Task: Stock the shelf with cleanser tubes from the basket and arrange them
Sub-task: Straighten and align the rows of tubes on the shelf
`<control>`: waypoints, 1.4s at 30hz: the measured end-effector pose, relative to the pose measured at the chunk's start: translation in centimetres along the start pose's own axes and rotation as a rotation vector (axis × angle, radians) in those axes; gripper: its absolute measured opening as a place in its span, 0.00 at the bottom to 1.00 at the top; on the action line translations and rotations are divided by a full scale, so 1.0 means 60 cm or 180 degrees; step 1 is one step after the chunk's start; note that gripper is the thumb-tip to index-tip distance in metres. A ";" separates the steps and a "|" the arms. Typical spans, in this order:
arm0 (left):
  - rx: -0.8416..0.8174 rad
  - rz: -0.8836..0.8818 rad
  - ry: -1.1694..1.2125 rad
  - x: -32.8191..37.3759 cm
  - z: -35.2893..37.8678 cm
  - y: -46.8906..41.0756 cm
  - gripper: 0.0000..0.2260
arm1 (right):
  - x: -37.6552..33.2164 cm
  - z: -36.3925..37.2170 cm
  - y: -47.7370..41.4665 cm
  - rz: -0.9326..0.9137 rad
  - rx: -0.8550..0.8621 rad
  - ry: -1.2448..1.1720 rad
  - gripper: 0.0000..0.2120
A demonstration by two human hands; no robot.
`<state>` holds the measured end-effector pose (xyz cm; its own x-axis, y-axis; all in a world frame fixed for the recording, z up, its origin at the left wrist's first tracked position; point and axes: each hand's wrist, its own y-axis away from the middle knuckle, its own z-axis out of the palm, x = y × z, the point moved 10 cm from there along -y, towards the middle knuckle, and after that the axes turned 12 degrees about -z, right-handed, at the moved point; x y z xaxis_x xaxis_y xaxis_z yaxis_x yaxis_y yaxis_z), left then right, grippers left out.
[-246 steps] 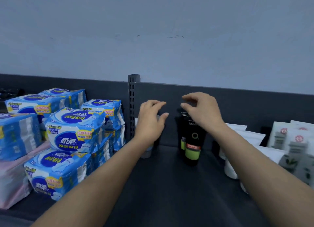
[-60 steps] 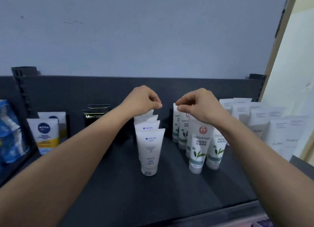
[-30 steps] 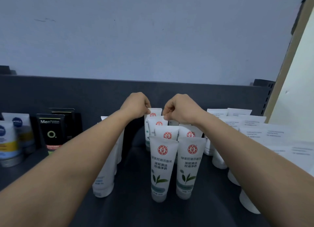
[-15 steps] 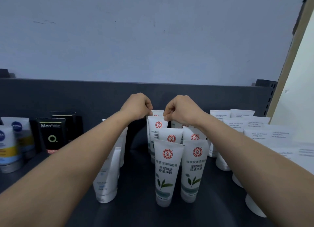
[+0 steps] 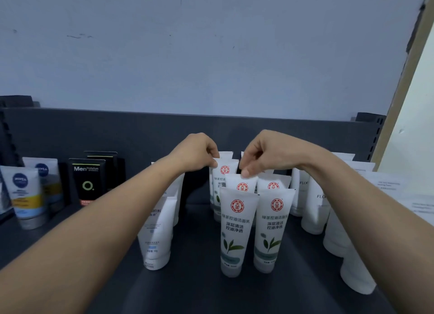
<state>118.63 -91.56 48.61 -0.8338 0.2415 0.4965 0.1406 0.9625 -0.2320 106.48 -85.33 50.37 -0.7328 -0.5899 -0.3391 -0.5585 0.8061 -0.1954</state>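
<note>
I'm working over the green-tea cleanser tubes [image 5: 236, 222], which stand cap-down in two tight columns running near to far on the dark shelf [image 5: 199, 290]; the basket is out of view. My left hand [image 5: 197, 152] has its fingers curled down and pinches the crimped top edge of the rear tube [image 5: 224, 170] in the left column. My right hand [image 5: 265, 154], curled the same way, nips the crimp of the second tube [image 5: 240, 184], just behind the front one. Holding them by the flat crimp makes sense to me: it is the one part that stands free of the crowd, and it lets me square a label toward the near edge without toppling its neighbours. I judge this to be arranging rather than stocking. Plain white tubes [image 5: 157, 231] stand to the left and FLO-marked tubes [image 5: 314, 196] to the right, with black tubes [image 5: 87, 179] further left.
</note>
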 end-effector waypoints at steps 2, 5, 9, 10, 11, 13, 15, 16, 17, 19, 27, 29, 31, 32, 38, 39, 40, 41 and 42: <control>0.0068 -0.0070 0.0051 -0.003 -0.003 -0.002 0.04 | 0.003 0.013 0.006 0.0044 -0.0136 0.0055 0.05; 0.0098 -0.0212 0.0194 -0.014 -0.006 -0.008 0.03 | 0.003 0.024 0.006 0.0021 -0.0108 0.0163 0.07; 0.0122 -0.0356 0.0295 -0.030 -0.009 -0.015 0.03 | 0.004 0.023 0.000 -0.0022 0.0151 0.0043 0.05; 0.0115 -0.0377 0.0312 -0.033 -0.009 -0.016 0.03 | 0.005 0.023 -0.003 -0.0022 0.0191 -0.0010 0.05; 0.0113 -0.0391 0.0331 -0.034 -0.009 -0.016 0.03 | 0.005 0.024 -0.006 -0.0016 0.0225 -0.0042 0.05; 0.0119 -0.0403 0.0385 -0.035 -0.010 -0.016 0.03 | 0.006 0.023 -0.013 0.0016 0.0299 -0.0071 0.06; 0.0100 -0.0381 0.0411 -0.032 -0.009 -0.013 0.03 | 0.008 0.020 -0.018 0.0070 0.0401 -0.0085 0.06; 0.0083 -0.0372 0.0423 -0.030 -0.009 -0.012 0.03 | 0.008 0.019 -0.021 0.0094 0.0446 -0.0075 0.06; 0.0067 -0.0368 0.0449 -0.029 -0.008 -0.012 0.03 | 0.009 0.019 -0.023 0.0113 0.0470 -0.0054 0.07; 0.0051 -0.0367 0.0510 -0.028 -0.008 -0.011 0.03 | 0.009 0.021 -0.027 0.0134 0.0471 0.0002 0.08; 0.0073 -0.0362 0.0554 -0.032 -0.009 -0.007 0.03 | 0.014 0.026 -0.035 0.0195 0.0569 -0.0050 0.08; 0.0070 -0.0341 0.0524 -0.030 -0.008 -0.005 0.03 | 0.012 0.029 -0.037 0.0190 0.0563 -0.0059 0.08; 0.0076 -0.0294 0.0510 -0.028 -0.009 -0.003 0.04 | 0.013 0.029 -0.038 0.0197 0.0567 -0.0054 0.08; 0.0112 -0.0246 0.0519 -0.026 -0.012 -0.001 0.04 | 0.014 0.028 -0.038 0.0206 0.0576 -0.0058 0.08; 0.0085 0.0030 0.0678 -0.008 -0.020 0.019 0.08 | 0.014 0.027 -0.036 0.0181 0.0619 -0.0042 0.08; -0.0021 0.0053 0.0697 -0.007 -0.015 0.023 0.07 | 0.012 0.023 -0.034 0.0166 0.0658 -0.0044 0.09; -0.0127 0.0073 0.0710 -0.006 -0.010 0.026 0.05 | 0.009 0.015 -0.030 0.0135 0.0738 -0.0046 0.09; -0.0224 0.0103 0.0707 -0.006 -0.005 0.029 0.04 | 0.003 0.004 -0.023 0.0091 0.0837 -0.0049 0.09; -0.0296 0.0138 0.0687 -0.005 0.000 0.032 0.03 | -0.007 -0.006 -0.014 0.0029 0.0914 -0.0062 0.08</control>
<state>119.17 -89.77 48.02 -0.6937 0.2940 0.6575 0.2306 0.9555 -0.1839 107.11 -85.78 51.01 -0.7282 -0.5838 -0.3591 -0.4169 0.7931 -0.4440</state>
